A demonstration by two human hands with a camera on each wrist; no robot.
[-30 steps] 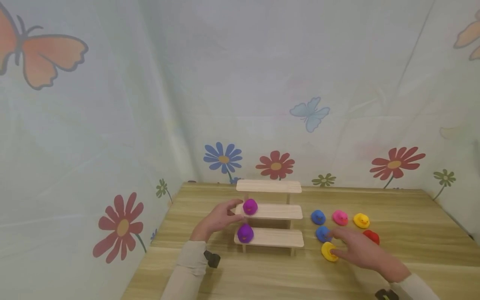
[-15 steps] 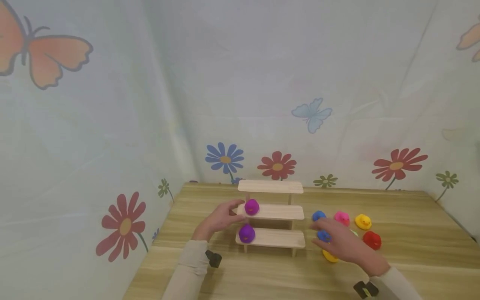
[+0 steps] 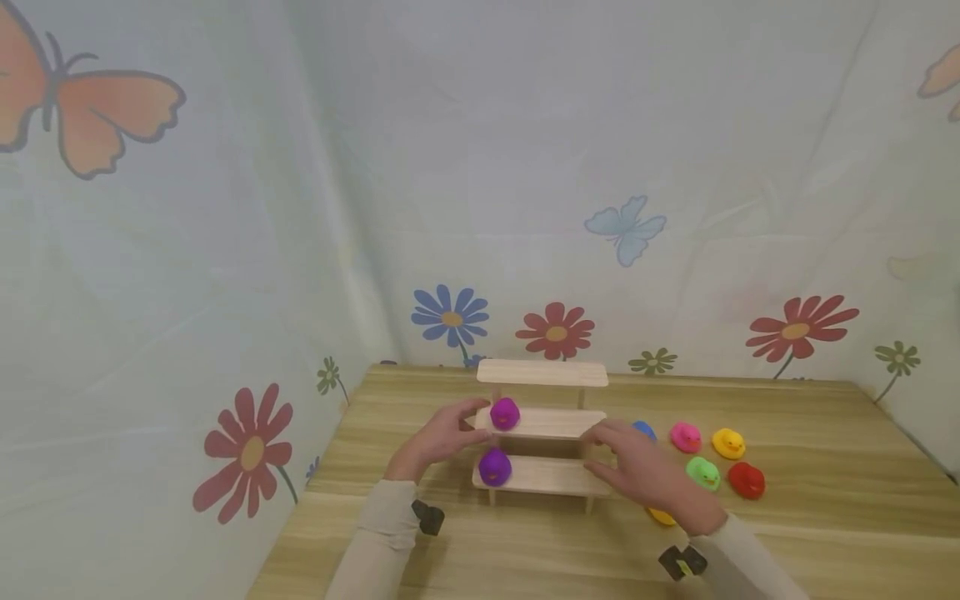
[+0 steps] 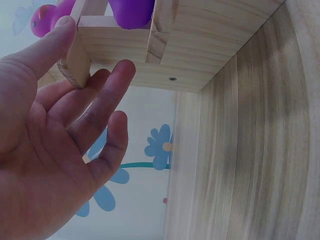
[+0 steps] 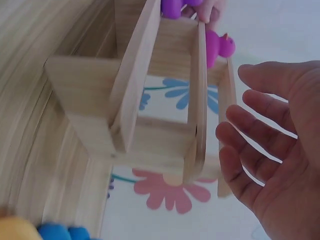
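Observation:
A small three-tier wooden shelf [image 3: 558,422] stands on the table. My left hand [image 3: 438,440] grips the left end of its middle board; in the left wrist view, the thumb lies on one side of the board [image 4: 75,62] and the fingers on the other. A magenta-purple toy duck [image 3: 505,413] sits on the middle board, close to these fingertips. A darker purple duck [image 3: 495,467] sits at the left of the bottom board. My right hand [image 3: 648,467] is at the shelf's right end, fingers spread and slightly bent, holding nothing; the right wrist view shows it apart from the boards.
Right of the shelf lie several toy ducks: pink [image 3: 686,437], yellow [image 3: 728,443], green [image 3: 702,473] and red [image 3: 746,481]. A blue duck [image 3: 643,430] and another yellow duck [image 3: 663,517] are partly hidden by my right hand. A flowered cloth [image 3: 675,283] hangs behind the table.
My right hand has moved left from above the blue and yellow ducks to the shelf's right end, uncovering the green duck. The left hand has stayed at the shelf's left end.

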